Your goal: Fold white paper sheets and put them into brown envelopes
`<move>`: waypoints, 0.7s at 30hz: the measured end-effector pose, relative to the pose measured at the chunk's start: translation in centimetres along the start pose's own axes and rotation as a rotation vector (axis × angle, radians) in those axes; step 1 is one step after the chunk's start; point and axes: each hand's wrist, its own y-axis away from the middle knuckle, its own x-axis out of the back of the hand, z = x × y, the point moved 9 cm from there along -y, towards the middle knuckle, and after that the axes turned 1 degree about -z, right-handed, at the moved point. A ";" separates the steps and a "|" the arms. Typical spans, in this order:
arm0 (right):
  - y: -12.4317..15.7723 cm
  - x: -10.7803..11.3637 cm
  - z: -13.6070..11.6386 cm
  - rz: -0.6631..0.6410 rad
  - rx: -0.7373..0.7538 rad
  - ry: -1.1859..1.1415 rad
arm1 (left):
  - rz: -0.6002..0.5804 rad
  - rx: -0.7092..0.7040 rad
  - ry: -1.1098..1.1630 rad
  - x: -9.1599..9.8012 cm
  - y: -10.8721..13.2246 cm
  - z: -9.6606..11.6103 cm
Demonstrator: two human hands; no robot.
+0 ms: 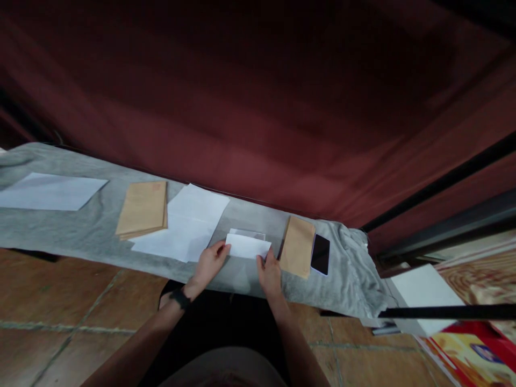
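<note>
A folded white sheet of paper (248,246) is held level above the grey cloth, in front of me. My left hand (212,262) pinches its left end, and my right hand (269,273) grips its lower right corner between thumb and fingers. Just behind the folded sheet shows the edge of a flat, clear or pale piece (258,235), mostly hidden. To the right of my right hand lies a stack of brown envelopes (298,247). Left of my left hand, several loose white sheets (193,220) overlap on the cloth.
Another stack of brown envelopes (143,208) rests partly on the loose sheets. More white paper (52,192) lies at the far left. A dark-screened phone (321,254) sits beside the right envelopes. The grey cloth (342,290) covers a narrow table against a dark red fabric wall (242,134).
</note>
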 end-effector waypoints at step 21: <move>-1.9 -1.0 -1.8 -0.021 -0.009 0.182 | -0.074 0.136 -0.557 -1.7 -2.4 0.9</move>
